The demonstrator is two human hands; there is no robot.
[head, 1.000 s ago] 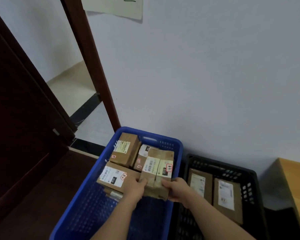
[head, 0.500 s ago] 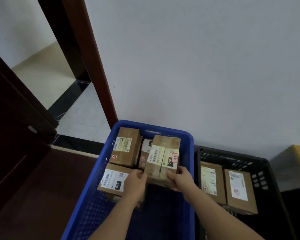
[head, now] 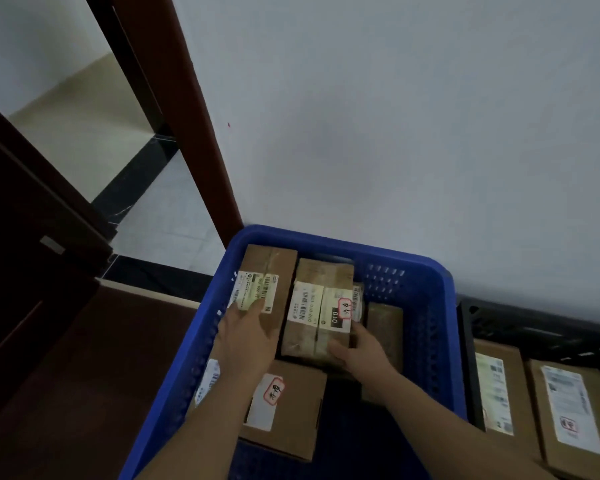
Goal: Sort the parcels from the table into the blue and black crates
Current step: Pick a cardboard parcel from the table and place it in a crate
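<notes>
Wall (head: 413, 133) of pale grey fills the upper view, with a dark wooden door frame (head: 187, 133) slanting down its left side. Below it stands the blue crate (head: 437, 323), and just to its right the black crate (head: 465, 358), whose two flat cardboard parcels (head: 568, 414) lie side by side with white labels up.

Both bare forearms reach forward and down into the blue crate from the bottom edge. Inside it, a long parcel (head: 271, 268) lies along the far left wall, a wider parcel (head: 291, 410) sits nearer the camera under the left forearm, and a small brown box (head: 385, 327) stands at the right, partly hidden.

Between them is the middle parcel (head: 319, 313), labels up, with "010" printed on it. The right hand (head: 357, 351) grips its near right corner, thumb on top and fingers curled round the side. The left hand (head: 246, 337) lies palm down with fingers straight and spread, pressing on the near end of the long parcel and touching the left side of the middle parcel; it clasps nothing
</notes>
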